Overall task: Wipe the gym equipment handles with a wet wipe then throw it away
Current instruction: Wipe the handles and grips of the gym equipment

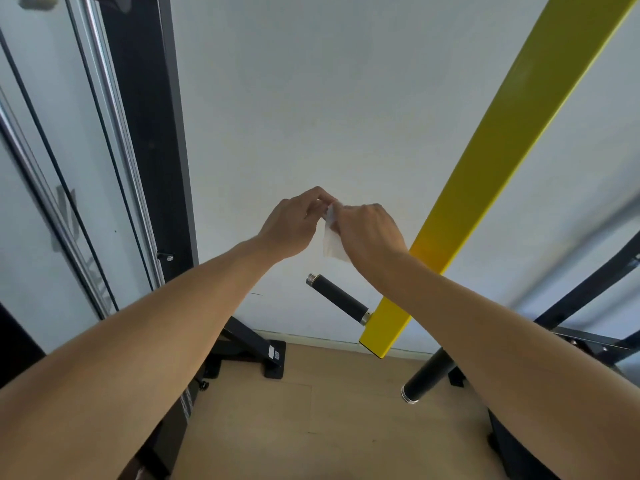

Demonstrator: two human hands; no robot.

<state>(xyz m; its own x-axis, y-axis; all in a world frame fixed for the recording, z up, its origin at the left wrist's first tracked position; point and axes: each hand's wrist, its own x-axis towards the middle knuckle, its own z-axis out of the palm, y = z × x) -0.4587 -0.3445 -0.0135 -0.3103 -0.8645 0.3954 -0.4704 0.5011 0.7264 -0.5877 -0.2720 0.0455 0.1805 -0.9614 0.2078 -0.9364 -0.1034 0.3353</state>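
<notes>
My left hand (pixel 294 226) and right hand (pixel 367 233) both pinch the wet wipe (pixel 330 244); black handle (pixel 337 299) at six o'clock below it.

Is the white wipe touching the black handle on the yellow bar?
Apart. In the head view the wet wipe hangs from both hands, left hand and right hand, and plain white wall shows between its lower edge and the black handle below.

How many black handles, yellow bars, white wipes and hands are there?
Black handles: 2, one sticking out of the bar, one lower down
Yellow bars: 1
White wipes: 1
Hands: 2, left hand and right hand, both pinching the wipe
Total: 6
</notes>
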